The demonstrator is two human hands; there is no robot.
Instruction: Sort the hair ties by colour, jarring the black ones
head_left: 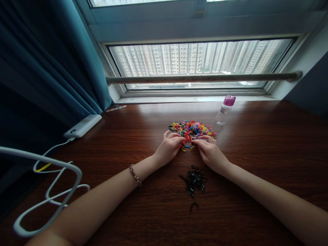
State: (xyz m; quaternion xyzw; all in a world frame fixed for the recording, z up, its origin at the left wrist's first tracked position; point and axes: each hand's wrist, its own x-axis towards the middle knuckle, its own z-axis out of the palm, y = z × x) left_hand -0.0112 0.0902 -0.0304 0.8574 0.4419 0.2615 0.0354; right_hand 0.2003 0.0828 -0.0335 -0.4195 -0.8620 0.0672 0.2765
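Observation:
A heap of small colourful elastic hair bands (pixel 193 128) lies on the brown wooden table (pixel 256 147), in red, yellow, blue and pink. At its near left edge my left hand (pixel 169 147) has thumb and forefinger pinched together among the bands. My right hand (pixel 211 153) reaches into the near right edge, fingertips closed and pointing towards the left hand. What either pinch holds is too small to make out. Nearer to me, between my forearms, sits a smaller pile of black bands (pixel 194 181). One black band (pixel 194 206) lies apart below it.
Behind the heap, to the right, stands a clear bottle with a pink cap (pixel 229 100). On the left are a white power bank (pixel 83 126) and a looping white cable (pixel 79 174). A blue curtain (pixel 84 68) and a window with a horizontal bar (pixel 200 79) border the table.

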